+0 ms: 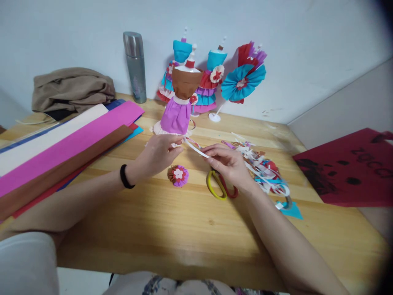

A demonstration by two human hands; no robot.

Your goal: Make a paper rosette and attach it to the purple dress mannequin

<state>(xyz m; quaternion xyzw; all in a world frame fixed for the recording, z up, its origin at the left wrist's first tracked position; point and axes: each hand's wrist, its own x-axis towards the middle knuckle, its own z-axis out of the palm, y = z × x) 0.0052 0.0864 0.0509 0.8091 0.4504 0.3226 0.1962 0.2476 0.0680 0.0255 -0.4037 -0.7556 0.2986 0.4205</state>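
Observation:
Between my hands stretches a narrow white strip (196, 149), perhaps double-sided tape or paper. My left hand (161, 153) pinches its far end, and my right hand (229, 162) grips the near end between thumb and fingers. Just below the strip lies a round pleated rosette (178, 175), brown and purple with a pale flower at its centre. Scissors (216, 186) with yellow and red handles rest partly hidden under my right hand. Behind my hands stands a small dress form (186, 84) with a brown top and a purple skirt.
More dressed forms (216, 61) and a large blue paper fan flower (243, 82) stand along the wall. Left are crepe paper sheets (70, 143), a flask (135, 67) and a brown cloth (73, 90). Scraps (264, 168) and a red bag (350, 168) lie at right.

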